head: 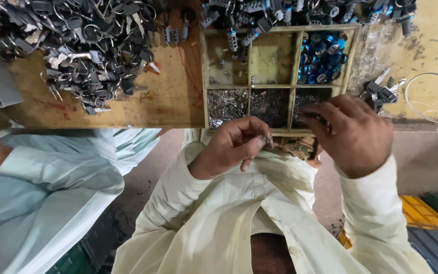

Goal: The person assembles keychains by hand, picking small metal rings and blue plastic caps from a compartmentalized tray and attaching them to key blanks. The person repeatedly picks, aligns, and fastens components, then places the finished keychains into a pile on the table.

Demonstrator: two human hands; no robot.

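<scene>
Head view: the left hand [231,147] hovers just below the wooden compartment tray [249,86], fingertips pressed together on a small metal part [268,138] too tiny to identify. The right hand [353,133] reaches over the tray's lower right compartment, fingers curled down; what they grip cannot be told. Blue cylinders [322,57] fill the upper right compartment. Left of the tray lies a heap of keys [84,50].

A workshop: key heaps [84,45] and a wooden parts tray [249,86]
</scene>
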